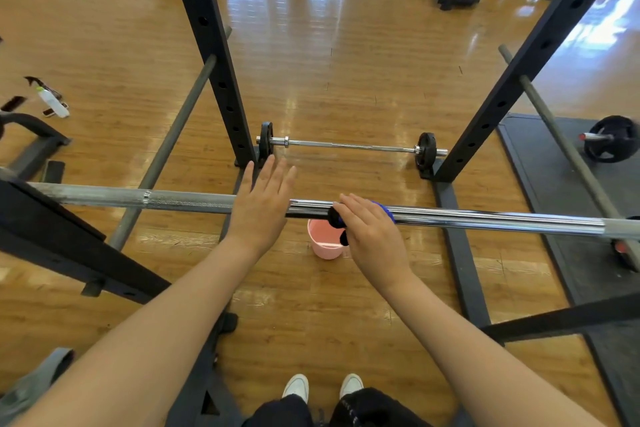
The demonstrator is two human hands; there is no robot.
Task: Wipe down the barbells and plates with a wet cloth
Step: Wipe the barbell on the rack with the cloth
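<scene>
A long steel barbell (pixel 485 218) lies across the rack in front of me, running left to right. My right hand (pixel 372 239) presses a blue and black cloth (pixel 384 208) onto the bar near its middle, fingers lying flat over it. My left hand (pixel 263 204) rests flat over the bar just to the left, fingers straight and spread. On the floor beyond lies a smaller barbell (pixel 346 146) with a black plate (pixel 266 144) at its left end and another black plate (pixel 426 151) at its right.
A pink bucket (pixel 323 246) stands on the wood floor under the bar. Black rack uprights (pixel 211 45) rise left and right. A further plate-loaded bar (pixel 611 139) lies on the dark mat at right. A spray bottle (pixel 53 102) lies at left. My shoes (pixel 322 386) are below.
</scene>
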